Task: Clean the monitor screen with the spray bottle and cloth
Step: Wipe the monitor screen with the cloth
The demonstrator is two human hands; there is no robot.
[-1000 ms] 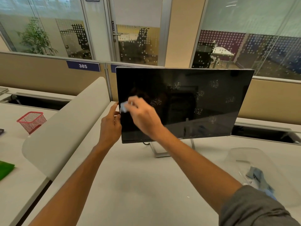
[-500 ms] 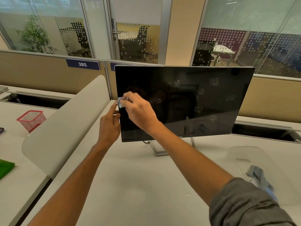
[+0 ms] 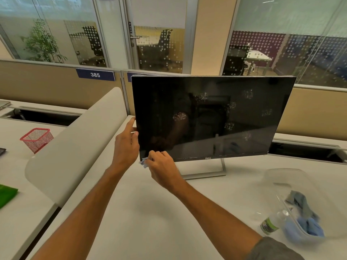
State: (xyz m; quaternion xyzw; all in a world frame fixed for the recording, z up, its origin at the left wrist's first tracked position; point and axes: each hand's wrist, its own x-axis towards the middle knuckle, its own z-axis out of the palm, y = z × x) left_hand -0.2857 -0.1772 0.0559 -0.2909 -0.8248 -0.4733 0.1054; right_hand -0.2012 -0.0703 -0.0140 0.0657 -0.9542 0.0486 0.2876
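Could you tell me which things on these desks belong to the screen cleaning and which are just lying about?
Part of the job:
- monitor, steadied by the left hand
- blue cloth, held in the right hand at the screen's lower left corner
- spray bottle

Lying about:
- red mesh basket
- green item
- clear tub of spare cloths

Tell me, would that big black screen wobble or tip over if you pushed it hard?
Probably it could wobble: the monitor is wide and stands on one thin open stand. That may be why the left hand grips its side edge. The right hand wipes the bottom corner with a cloth.
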